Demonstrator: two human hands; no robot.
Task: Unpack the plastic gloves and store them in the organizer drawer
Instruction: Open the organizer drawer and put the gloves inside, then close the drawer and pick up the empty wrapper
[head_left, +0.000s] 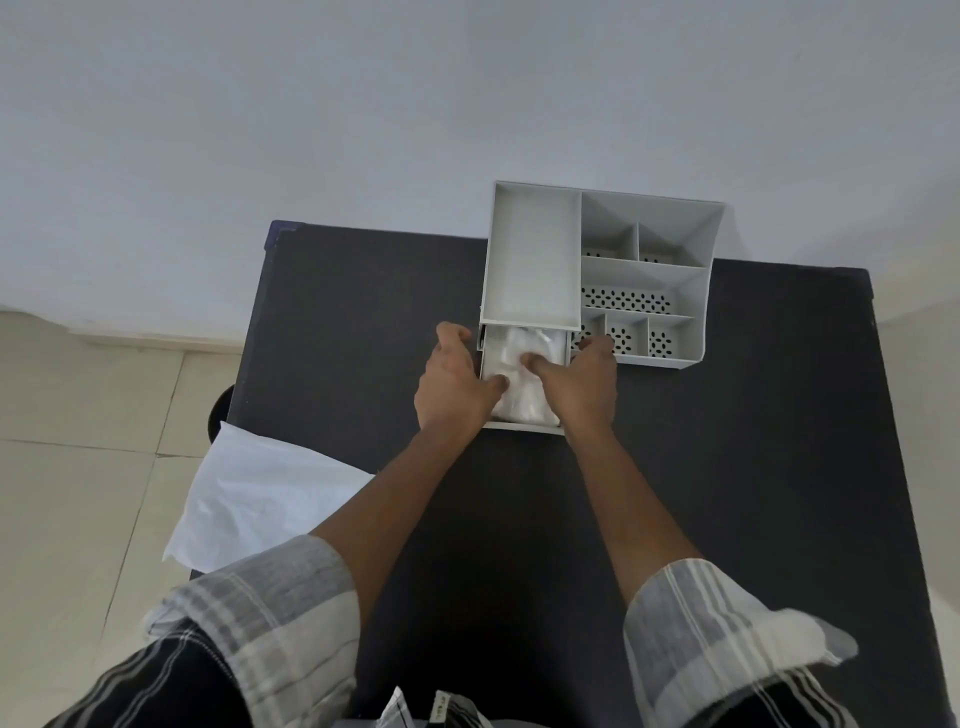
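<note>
A grey plastic organizer (535, 260) with several compartments stands at the far side of the dark table. Its drawer (524, 427) is pulled out toward me. Clear plastic gloves (524, 345) lie bunched inside the drawer. My left hand (454, 382) grips the drawer's left wall, thumb pressing on the gloves. My right hand (582, 379) rests on the drawer's right side, its thumb pushing down into the gloves and its fingers over the organizer's front compartment.
An empty white plastic packet (249, 499) lies on the table's near-left edge, hanging partly over it. The dark table (753, 441) spreads wide to the right. A white wall is behind, and tiled floor lies to the left.
</note>
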